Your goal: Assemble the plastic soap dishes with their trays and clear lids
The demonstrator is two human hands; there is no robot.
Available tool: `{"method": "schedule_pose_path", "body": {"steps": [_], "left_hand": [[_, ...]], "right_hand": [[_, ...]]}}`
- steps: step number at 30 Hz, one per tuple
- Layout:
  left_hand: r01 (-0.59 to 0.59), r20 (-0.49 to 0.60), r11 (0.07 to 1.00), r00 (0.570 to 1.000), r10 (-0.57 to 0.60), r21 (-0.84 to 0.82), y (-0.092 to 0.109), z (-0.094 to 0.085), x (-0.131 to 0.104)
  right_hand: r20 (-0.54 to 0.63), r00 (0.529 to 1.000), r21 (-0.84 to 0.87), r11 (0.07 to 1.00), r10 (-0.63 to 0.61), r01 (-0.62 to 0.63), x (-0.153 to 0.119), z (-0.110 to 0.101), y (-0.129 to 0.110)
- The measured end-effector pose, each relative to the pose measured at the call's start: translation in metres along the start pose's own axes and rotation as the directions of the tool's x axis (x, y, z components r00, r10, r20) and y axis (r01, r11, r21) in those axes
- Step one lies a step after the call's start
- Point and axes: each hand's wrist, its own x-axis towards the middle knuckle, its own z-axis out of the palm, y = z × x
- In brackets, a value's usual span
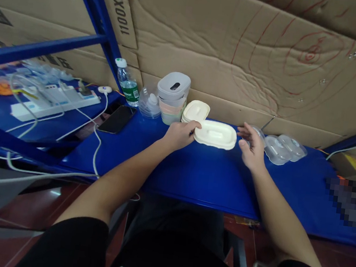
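My left hand pinches the left end of a cream oval lid with a raised bar in its middle, held over the blue tabletop. Just off the lid's right end is my right hand, fingers apart and holding nothing. Behind my left hand lie more cream lids, seemingly stacked. A pile of pastel containers topped by a grey one stands beside them. To the right of my right hand sit clear plastic containers, one partly hidden behind that hand.
A water bottle, clear plastic domes and a black phone are at the left. White cables run from a power strip across the left side. Cardboard walls the back; a blue metal frame rises at left.
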Motion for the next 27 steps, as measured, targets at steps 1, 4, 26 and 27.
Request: {"method": "schedule_pose_path", "body": {"steps": [1, 4, 26, 27], "left_hand": [[-0.036, 0.042, 0.999, 0.998, 0.036, 0.002, 0.004, 0.0, -0.002], [-0.106, 0.241, 0.994, 0.965, 0.103, -0.001, 0.016, 0.001, -0.006], [0.29, -0.466, 0.946, 0.824, -0.323, -0.144, -0.057, -0.05, 0.01], [0.304, -0.461, 0.939, 0.818, -0.343, -0.16, -0.062, -0.051, 0.011]], "right_hand": [[0.042, 0.999, 0.065, 0.998, 0.005, -0.008, -0.001, 0.001, -0.003], [0.288, 0.957, 0.092, 0.996, -0.016, -0.011, -0.006, 0.006, -0.012], [0.657, 0.739, -0.004, 0.98, -0.147, 0.198, -0.012, 0.031, -0.017], [0.657, 0.739, 0.013, 0.982, -0.151, 0.19, -0.012, 0.032, -0.018]]}}
